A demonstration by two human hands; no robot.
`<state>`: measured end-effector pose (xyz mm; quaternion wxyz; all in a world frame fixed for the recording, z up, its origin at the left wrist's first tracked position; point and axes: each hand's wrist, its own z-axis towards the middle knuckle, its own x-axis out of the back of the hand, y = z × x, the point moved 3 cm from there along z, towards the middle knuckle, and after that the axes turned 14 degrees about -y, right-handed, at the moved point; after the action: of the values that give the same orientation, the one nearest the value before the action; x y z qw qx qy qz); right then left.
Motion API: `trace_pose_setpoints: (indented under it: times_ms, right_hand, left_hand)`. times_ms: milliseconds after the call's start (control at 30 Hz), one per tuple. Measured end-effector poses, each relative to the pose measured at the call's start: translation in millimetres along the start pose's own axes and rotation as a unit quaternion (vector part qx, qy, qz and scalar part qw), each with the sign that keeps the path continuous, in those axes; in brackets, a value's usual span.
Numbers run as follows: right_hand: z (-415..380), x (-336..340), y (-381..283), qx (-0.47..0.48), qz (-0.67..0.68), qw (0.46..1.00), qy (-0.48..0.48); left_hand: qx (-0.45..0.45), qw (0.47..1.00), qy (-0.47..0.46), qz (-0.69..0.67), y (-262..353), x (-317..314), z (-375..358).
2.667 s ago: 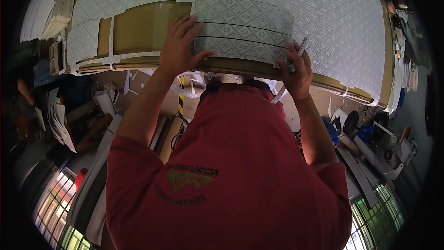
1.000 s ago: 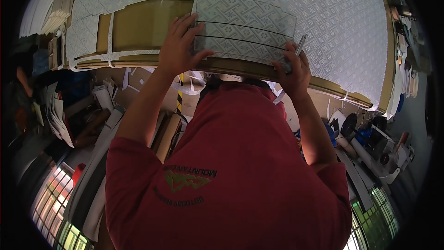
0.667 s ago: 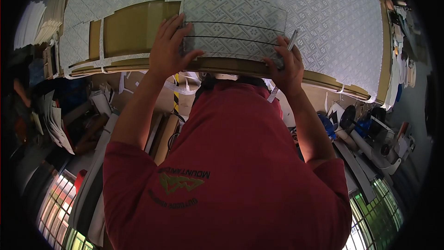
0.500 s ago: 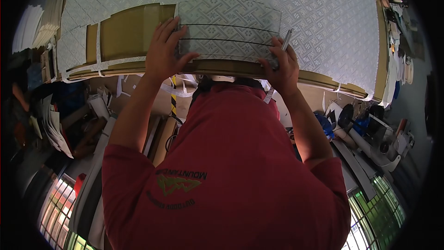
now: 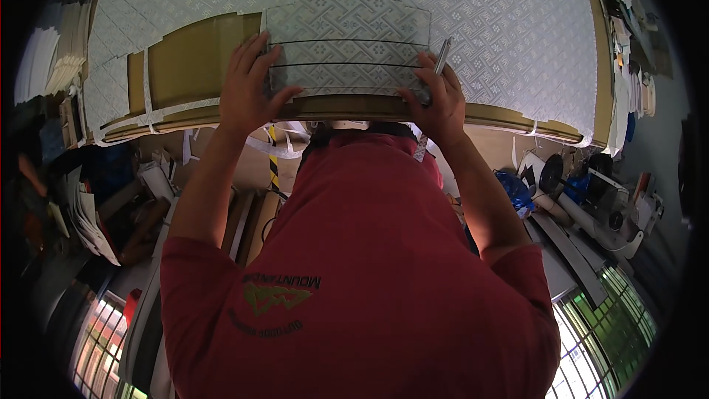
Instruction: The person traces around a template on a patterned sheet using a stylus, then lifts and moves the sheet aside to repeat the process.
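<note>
A clear panel [image 5: 347, 53] with two dark lines across it lies over the patterned pale sheet [image 5: 509, 52] near the table's front edge. At its left end rests my left hand [image 5: 251, 85], fingers apart, thumb along the near edge. My right hand [image 5: 439, 100] is at the right end, fingers bent, with a slim metallic tool [image 5: 443, 55] held among them and pointing away from me. What the tool's lower end looks like is hidden by the fingers.
Brown board [image 5: 199, 59] shows through a cut-out in the sheet on the left. White paper stacks [image 5: 70, 44] stand at the far left. Below the table at right are a dark fan-like object [image 5: 552, 174] and blue plastic [image 5: 515, 191].
The table, panel and both hands appear shifted slightly left in the view. The hands keep nearly the same places at the panel's ends.
</note>
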<state>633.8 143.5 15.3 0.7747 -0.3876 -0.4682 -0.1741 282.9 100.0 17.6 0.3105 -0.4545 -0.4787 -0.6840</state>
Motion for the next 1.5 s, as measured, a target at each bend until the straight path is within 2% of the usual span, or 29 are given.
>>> trace_pose_setpoints:
  times_ms: [1500]
  right_hand:
    - [0.1, 1.6, -0.1, -0.018, 0.023, 1.0, -0.011]
  left_hand:
    - [0.006, 1.0, 0.004, -0.011, 1.0, 2.3, 2.2]
